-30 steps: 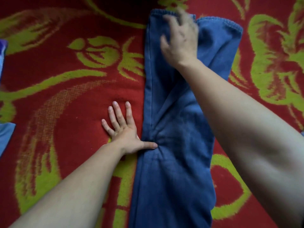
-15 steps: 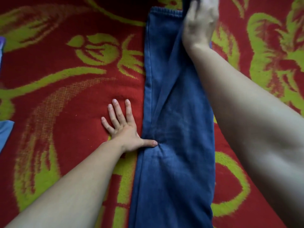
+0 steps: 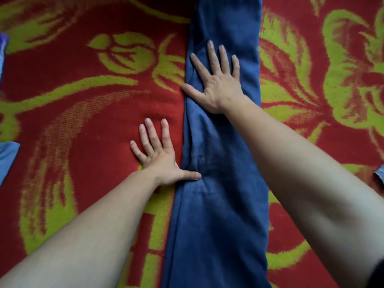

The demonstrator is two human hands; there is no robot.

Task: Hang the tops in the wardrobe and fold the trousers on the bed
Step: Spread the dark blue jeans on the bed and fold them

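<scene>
A pair of dark blue trousers [image 3: 220, 215] lies lengthwise down the middle of the bed, one leg folded over the other into a long narrow strip. My right hand [image 3: 218, 80] lies flat on the upper part of the strip, fingers spread and straight. My left hand [image 3: 160, 156] rests flat on the blanket just left of the trousers, its thumb pressing on the left edge of the cloth near the crotch seam.
The bed is covered by a red blanket [image 3: 83, 121] with large yellow-green flower patterns. Light blue cloth [image 3: 7, 156] pokes in at the left edge, and a small bit of denim [image 3: 379, 175] at the right edge.
My right hand carried the right trouser leg over onto the left one, then came back down the strip and now lies flat on it. My left hand stayed put.
</scene>
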